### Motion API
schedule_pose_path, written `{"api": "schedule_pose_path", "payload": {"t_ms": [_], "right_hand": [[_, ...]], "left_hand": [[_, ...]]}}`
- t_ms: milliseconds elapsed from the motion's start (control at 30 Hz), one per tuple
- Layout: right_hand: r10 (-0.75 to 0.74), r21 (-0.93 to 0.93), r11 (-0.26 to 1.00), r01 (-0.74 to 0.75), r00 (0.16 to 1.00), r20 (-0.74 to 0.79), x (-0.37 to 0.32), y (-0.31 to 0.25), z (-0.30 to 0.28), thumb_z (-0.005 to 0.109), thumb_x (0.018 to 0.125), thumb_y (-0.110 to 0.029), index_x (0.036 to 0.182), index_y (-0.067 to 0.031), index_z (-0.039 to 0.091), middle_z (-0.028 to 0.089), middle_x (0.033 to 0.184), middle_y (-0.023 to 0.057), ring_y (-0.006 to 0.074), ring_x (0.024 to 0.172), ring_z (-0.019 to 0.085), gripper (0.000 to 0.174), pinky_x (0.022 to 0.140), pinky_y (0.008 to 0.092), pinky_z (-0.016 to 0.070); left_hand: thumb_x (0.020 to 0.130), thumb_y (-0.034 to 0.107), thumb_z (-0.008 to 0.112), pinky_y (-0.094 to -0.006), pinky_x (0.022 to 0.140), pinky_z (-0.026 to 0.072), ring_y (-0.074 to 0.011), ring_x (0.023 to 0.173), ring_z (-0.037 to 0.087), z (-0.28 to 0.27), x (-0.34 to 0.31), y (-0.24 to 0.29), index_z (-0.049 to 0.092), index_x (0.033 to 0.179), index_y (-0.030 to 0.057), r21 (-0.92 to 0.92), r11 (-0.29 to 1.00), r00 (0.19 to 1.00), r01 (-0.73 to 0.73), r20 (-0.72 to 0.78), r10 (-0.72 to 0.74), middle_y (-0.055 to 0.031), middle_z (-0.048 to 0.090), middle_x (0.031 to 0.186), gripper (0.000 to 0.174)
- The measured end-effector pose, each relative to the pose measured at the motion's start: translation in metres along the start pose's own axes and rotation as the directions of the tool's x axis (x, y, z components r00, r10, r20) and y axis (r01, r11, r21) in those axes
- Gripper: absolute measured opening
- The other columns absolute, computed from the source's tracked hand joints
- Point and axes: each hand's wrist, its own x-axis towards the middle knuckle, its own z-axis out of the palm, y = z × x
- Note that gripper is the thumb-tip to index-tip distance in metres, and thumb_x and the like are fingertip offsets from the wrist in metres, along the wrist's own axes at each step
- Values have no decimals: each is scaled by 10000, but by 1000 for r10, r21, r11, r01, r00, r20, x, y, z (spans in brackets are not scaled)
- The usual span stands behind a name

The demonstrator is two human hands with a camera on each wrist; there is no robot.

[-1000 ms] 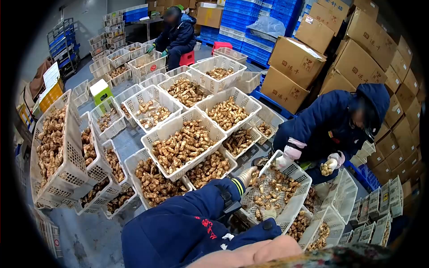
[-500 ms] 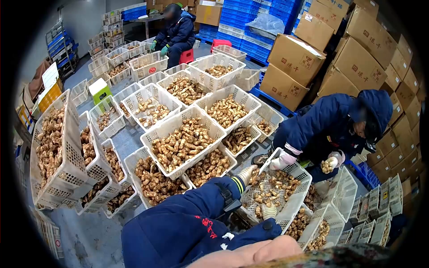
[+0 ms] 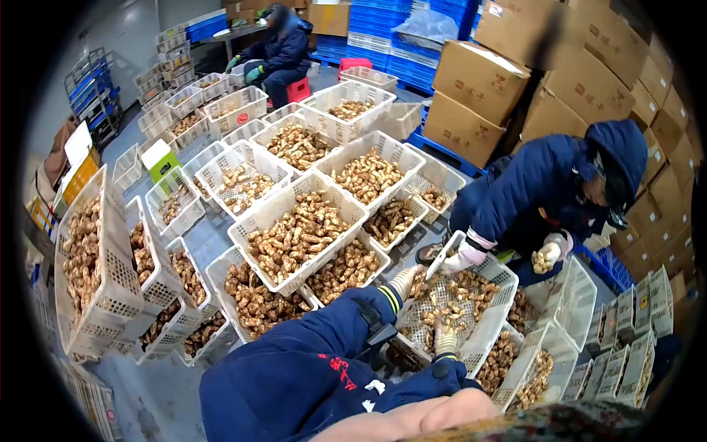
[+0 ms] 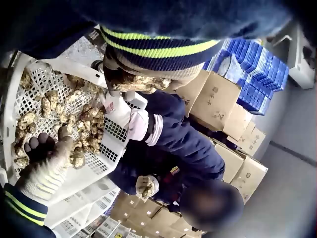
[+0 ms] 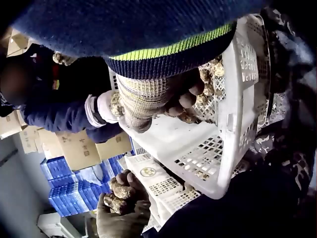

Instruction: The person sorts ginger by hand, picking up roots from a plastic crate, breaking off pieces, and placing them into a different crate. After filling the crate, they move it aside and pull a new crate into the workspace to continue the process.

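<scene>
At the crate point(image 3: 502, 289), hands point(image 3: 445, 340) with lumps point(image 5: 119, 197)

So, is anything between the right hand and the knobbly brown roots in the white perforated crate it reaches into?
Nothing visible: the striped, knit-gloved right hand is inside the crate, close over the roots, no crate wall between.

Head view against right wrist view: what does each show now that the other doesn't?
Head view only: a person seated at the back on a red stool, and the row of filled crates across the floor.

Right wrist view only: camouflage-patterned cloth beside the crate, and the left hand's fingers curled round several knobbly brown pieces.

Both: the right hand at the white crate, cartons and blue stacks.
</scene>
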Motion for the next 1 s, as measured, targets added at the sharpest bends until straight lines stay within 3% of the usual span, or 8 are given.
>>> {"api": "schedule_pose_path", "payload": {"t_ms": [167,433,500,667,767,867,900,1000], "right_hand": [[135,311,941,-133,991,15,-5,-16,0,579,859,-438,976,30,648,658,757,175,299,741,624,487,622,418,472],[118,-482,866,-131,991,-58,-9,-67,-23,483,848,-579,903,-64,680,642,797,248,418,799,613,555,724,491,469],[-52,-113,992,48,998,-35,-10,-59,-22,485,869,-551,940,-59,678,654,772,216,371,753,631,533,709,447,490],[206,522,781,-344,930,305,-20,-110,-49,620,842,-441,1015,-46,655,624,707,102,180,580,583,434,498,324,471],[123,661,652,-372,912,391,-14,-102,-43,682,810,-394,1113,-42,594,609,787,70,164,622,571,473,524,322,468],[-50,406,914,26,998,48,1,-70,-19,678,843,-263,1111,-41,609,635,873,18,83,770,561,355,670,253,466],[69,577,800,-164,981,183,-19,-117,-51,665,855,-270,1106,-24,600,636,869,17,86,750,566,357,655,262,477],[94,468,876,-117,993,73,-14,-105,-44,639,878,-296,1125,-16,577,633,865,16,91,731,566,378,627,262,481]], "left_hand": [[896,325,562,-406,636,522,-240,706,620,4,-10,6,583,904,63,21,999,999,33,28,-33,-81,614,828,264],[883,335,577,-398,667,532,-252,696,640,11,-15,6,604,871,77,-9,1000,999,5,-41,-5,-74,628,792,260],[895,324,552,-432,708,552,-277,734,651,12,-16,6,601,934,60,-35,999,999,31,37,-29,-109,648,853,272],[891,285,562,-475,764,557,-320,758,643,35,-29,10,559,929,33,-106,993,998,54,28,-52,-117,618,839,255],[898,333,551,-461,757,559,-310,773,653,31,-24,6,566,966,24,-91,991,990,100,112,-89,-154,639,902,317],[909,374,528,-446,769,559,-310,832,657,39,-30,5,564,1027,-2,-70,985,975,155,171,-141,-183,642,981,395],[915,387,518,-443,774,559,-309,852,657,40,-30,4,562,1046,-10,-68,982,964,178,214,-159,-187,642,1003,421],[924,423,500,-489,892,513,-362,973,626,36,-25,-5,535,1121,-46,-64,970,944,236,253,-213,-240,612,1082,510]]}}
